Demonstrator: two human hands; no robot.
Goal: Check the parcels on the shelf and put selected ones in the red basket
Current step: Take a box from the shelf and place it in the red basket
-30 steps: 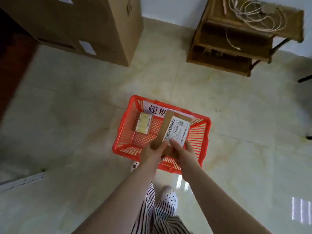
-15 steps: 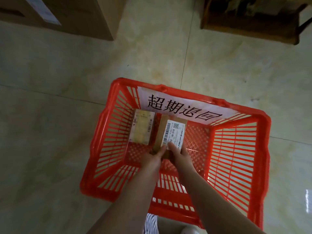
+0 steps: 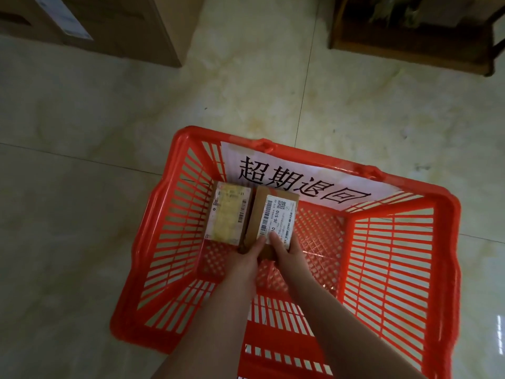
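A red plastic basket point(image 3: 393, 258) sits on the floor with a white paper sign point(image 3: 300, 181) on its far wall. Two small brown parcels lie side by side in its far left corner. The left parcel point(image 3: 228, 214) has a yellowish label. The right parcel point(image 3: 273, 212) carries a white barcode label, and both my hands hold its near end. My left hand point(image 3: 247, 254) grips the near left corner. My right hand point(image 3: 284, 250) grips the near right corner with its thumb on the label. The parcel seems to rest on the basket floor.
A large cardboard box point(image 3: 109, 20) stands at the top left on the pale tiled floor. A dark wooden shelf unit point(image 3: 410, 42) stands at the top right. The right half of the basket holds nothing.
The view has closed in on the basket. Both hands have lowered the labelled parcel from above the rim down to the basket floor, next to the other parcel.
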